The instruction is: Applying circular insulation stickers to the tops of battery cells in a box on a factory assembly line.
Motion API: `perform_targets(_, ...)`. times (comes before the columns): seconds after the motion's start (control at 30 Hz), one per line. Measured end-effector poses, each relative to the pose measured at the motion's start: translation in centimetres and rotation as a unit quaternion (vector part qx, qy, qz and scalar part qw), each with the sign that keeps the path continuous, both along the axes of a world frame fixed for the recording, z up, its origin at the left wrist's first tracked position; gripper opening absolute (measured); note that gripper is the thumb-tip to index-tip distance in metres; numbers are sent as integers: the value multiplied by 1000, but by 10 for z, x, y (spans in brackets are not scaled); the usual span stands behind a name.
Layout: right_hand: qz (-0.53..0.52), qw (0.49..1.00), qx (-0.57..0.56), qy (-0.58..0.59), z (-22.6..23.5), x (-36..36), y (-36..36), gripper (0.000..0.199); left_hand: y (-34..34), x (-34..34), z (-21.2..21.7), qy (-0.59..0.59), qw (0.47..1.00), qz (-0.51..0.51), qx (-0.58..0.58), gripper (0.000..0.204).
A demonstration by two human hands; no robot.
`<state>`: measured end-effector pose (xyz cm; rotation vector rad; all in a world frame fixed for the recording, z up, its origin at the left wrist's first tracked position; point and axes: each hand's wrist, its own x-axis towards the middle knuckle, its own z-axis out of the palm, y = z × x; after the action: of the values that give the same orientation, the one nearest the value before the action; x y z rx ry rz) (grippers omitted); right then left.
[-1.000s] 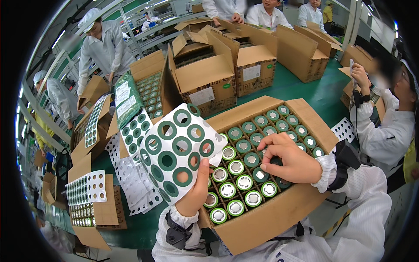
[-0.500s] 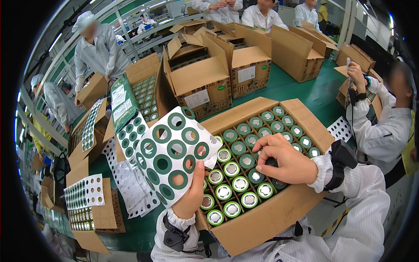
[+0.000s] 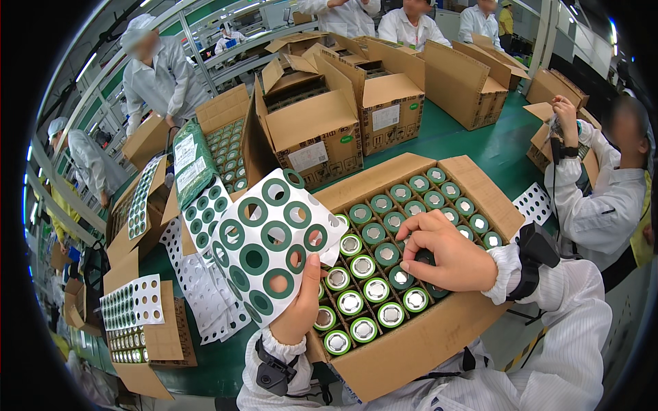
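The right hand [image 3: 451, 255] held its fingers bent, slightly parted, over batteries [image 3: 386, 254] right of centre; any hold was hidden. The left hand [image 3: 298, 312] pinched a sticker sheet [image 3: 266, 246], centre-left. A cardboard box [image 3: 418, 346] surrounded the batteries

Left fingers [image 3: 312, 271] pinch while right fingers [image 3: 423, 241] curl downward.

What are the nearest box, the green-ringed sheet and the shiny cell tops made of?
Nearest box: matte brown cardboard, by its folded flaps. Sheet: smooth paper or plastic film, judging by its thin curve. Cell tops: probably metal, given silvery glints.
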<state>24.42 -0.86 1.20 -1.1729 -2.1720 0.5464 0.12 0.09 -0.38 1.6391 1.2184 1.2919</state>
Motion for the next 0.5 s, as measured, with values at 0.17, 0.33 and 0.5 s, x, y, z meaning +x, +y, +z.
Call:
perform_targets(0.17,5,1000,21,1,-1,-1,0,10,1,0,0,7,1000,-5,16,23)
perform_targets(0.33,4,999,53,-9,1,-3,-2,10,0,0,3,5,1000,-6,-7,16)
perform_targets(0.5,2,996,87,-13,2,-7,-4,10,0,-1,4,-1,1000,-5,-16,11)
